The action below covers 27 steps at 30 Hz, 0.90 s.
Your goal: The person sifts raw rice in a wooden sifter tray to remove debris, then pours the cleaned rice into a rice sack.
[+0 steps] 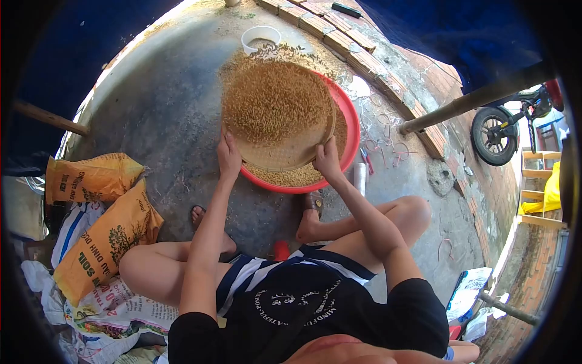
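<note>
My left hand (230, 155) grips the left rim of a round woven tray (290, 156), its thumb on top. On the right side of the same rim, my right hand (327, 159) is closed. Brown grains (273, 100) lie over the upper part of the tray and look blurred, some seeming to be in the air. Beneath the tray is a wide red basin (353, 124) with more grain (291, 177) in it; the tray hides much of its inside.
Beyond the basin stands a white bowl (262, 31) amid scattered husks. Orange sacks (106, 239) lie at the left. Bricks (364, 64) line the upper right, near a slanted pole (473, 100) and a wheel (494, 136). A clear bottle (359, 179) is beside the basin.
</note>
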Each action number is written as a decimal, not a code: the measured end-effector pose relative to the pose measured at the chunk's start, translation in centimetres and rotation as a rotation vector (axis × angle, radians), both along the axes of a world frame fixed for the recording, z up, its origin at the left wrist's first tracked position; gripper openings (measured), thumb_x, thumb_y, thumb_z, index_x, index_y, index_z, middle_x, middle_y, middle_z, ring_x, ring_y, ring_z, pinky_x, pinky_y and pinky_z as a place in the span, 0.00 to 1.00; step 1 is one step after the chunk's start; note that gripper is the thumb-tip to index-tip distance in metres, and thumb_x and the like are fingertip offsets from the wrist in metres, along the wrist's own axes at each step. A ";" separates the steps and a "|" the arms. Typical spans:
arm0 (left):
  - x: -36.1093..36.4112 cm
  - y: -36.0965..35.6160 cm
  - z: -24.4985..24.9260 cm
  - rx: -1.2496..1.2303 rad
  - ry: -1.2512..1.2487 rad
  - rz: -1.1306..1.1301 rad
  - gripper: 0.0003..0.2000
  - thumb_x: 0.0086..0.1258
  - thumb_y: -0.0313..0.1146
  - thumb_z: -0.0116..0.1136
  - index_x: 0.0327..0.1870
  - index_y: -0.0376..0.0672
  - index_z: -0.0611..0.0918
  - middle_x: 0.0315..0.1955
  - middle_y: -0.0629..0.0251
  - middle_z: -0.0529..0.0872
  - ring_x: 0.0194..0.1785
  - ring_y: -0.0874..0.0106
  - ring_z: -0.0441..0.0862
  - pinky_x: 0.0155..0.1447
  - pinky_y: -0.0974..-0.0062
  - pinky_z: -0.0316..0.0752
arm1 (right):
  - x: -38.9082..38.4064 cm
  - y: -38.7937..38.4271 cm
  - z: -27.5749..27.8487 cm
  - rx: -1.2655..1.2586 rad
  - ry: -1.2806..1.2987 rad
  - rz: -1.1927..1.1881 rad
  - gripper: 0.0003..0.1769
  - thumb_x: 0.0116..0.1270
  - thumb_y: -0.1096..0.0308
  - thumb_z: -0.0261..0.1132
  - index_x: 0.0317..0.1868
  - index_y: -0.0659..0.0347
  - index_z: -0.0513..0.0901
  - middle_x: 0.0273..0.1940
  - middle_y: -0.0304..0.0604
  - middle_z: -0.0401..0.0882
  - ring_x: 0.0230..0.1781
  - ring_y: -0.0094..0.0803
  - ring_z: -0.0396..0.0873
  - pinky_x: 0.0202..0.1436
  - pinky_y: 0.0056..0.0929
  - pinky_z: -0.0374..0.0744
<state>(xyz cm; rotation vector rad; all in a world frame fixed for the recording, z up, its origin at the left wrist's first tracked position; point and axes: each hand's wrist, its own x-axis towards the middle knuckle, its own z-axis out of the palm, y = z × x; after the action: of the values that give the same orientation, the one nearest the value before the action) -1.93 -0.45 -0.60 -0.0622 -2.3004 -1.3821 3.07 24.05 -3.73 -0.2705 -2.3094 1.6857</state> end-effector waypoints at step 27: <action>1.6 0.2 -6.9 0.098 -0.683 0.025 0.22 0.66 0.42 0.32 0.31 0.28 0.74 0.24 0.41 0.76 0.35 0.49 0.74 0.38 0.60 0.65 | 1.3 1.3 -0.7 -0.262 -0.703 0.140 0.09 0.59 0.72 0.45 0.38 0.69 0.62 0.25 0.51 0.70 0.15 0.33 0.70 0.13 0.28 0.66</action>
<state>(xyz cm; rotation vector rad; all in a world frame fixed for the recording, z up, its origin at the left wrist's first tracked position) -0.32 -0.20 -7.48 0.5477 -2.7344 -1.6864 4.38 25.30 -4.39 -0.9009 -2.5969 2.2386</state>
